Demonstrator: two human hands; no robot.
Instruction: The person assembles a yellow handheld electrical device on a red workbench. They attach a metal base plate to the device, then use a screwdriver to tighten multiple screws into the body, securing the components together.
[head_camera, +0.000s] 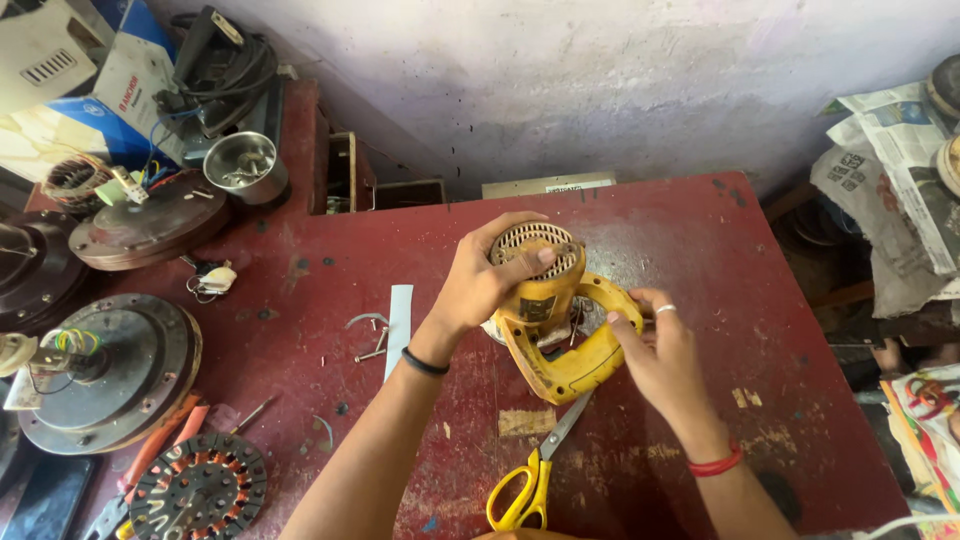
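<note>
Standing mid-table on the red workbench (700, 240), a yellow power tool (556, 330) is gripped: its vented top is clasped by the left hand (487, 280), its handle pinched by the right hand (655, 345). Yellow-handled scissors (530, 480) lie nearer.

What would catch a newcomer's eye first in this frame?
The yellow power tool at the centre of the red table, gripped at its vented end by the left hand and at its handle by the right hand. Next, the yellow-handled scissors just below it, and the motor stator at lower left.
</note>
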